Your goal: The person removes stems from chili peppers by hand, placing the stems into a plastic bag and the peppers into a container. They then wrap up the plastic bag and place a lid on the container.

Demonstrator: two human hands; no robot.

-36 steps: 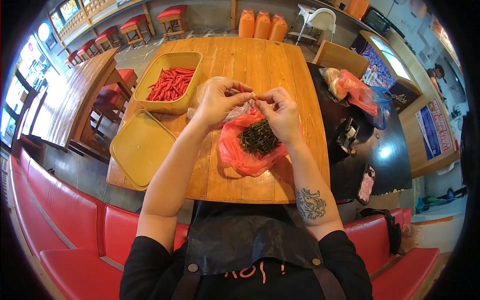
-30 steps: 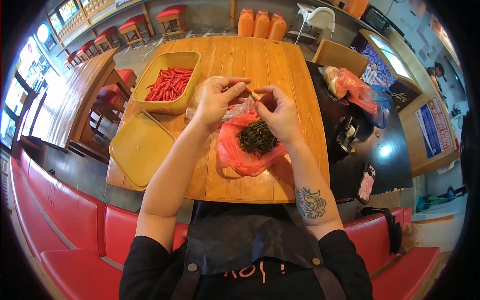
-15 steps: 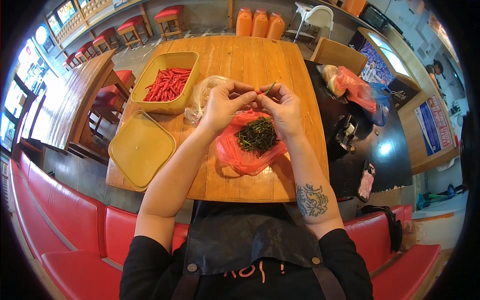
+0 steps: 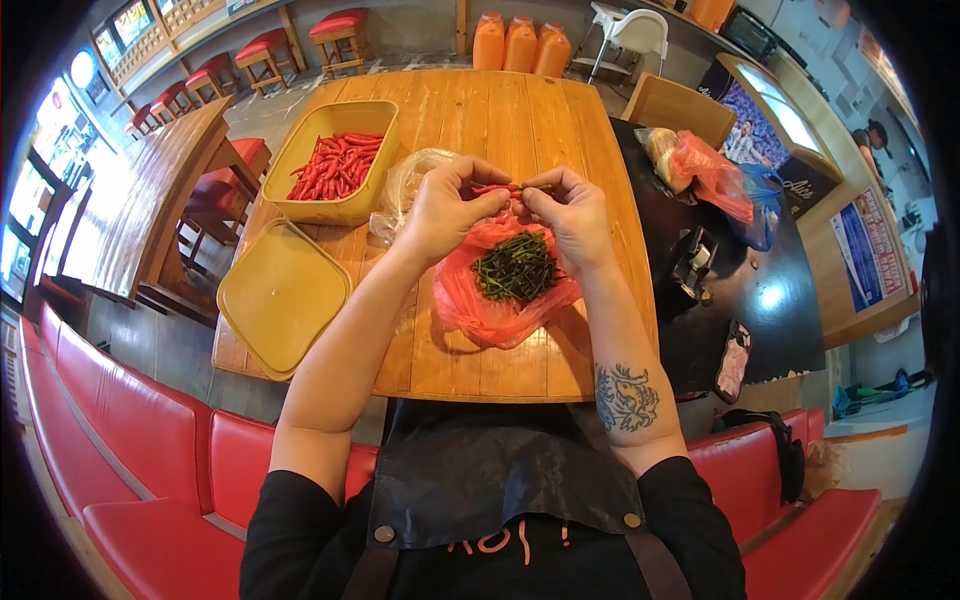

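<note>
Between my two hands, above the table, is a red chili pepper [image 4: 492, 188]. The fingers of my left hand [image 4: 447, 212] are pinched on its red body. My right hand [image 4: 572, 218] pinches its green stem [image 4: 541, 187]; whether the stem is still joined to the pepper I cannot tell. Just below my hands lies a red plastic bag [image 4: 470, 315], spread out, with a heap of green chili stems [image 4: 515, 268] on it. To the left, a yellow plastic container [image 4: 335, 211] holds many red chilies [image 4: 340, 165]. A clear plastic bag [image 4: 405, 190] sits beside my left hand.
The container's yellow lid [image 4: 283, 300] lies on the wooden table [image 4: 470, 110] at the left. On the black table [image 4: 740, 330] at the right are filled plastic bags [image 4: 710, 175] and a phone [image 4: 734, 360]. Red bench seats [image 4: 150, 395] run along the near side.
The chili has turned: its stem pointed up and right before and now lies nearly level. More of the red body shows between my hands, and my right hand sits slightly farther right.
</note>
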